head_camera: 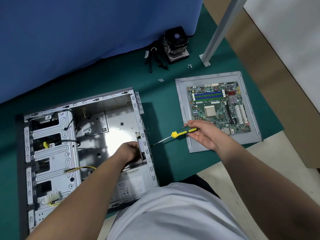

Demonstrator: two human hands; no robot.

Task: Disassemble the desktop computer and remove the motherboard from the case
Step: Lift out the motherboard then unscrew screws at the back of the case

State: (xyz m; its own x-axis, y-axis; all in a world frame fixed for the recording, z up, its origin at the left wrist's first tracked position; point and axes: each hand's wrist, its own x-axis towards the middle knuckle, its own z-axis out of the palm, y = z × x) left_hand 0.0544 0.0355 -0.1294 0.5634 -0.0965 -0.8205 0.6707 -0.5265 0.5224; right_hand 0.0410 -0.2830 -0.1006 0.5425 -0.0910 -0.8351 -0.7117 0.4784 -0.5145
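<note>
bright overhead light, strong glare on the case floor — soft overall focus, wide-angle bending at edges

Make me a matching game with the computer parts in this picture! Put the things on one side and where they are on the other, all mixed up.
Things:
1. motherboard
2. screwdriver
3. CPU cooler
4. power supply

Places:
A. inside the computer case
B. in the right hand
C. lying on the grey side panel
D. by the blue partition, at the far end of the green mat

Pairs: 1-C, 2-B, 3-D, 4-A
</note>
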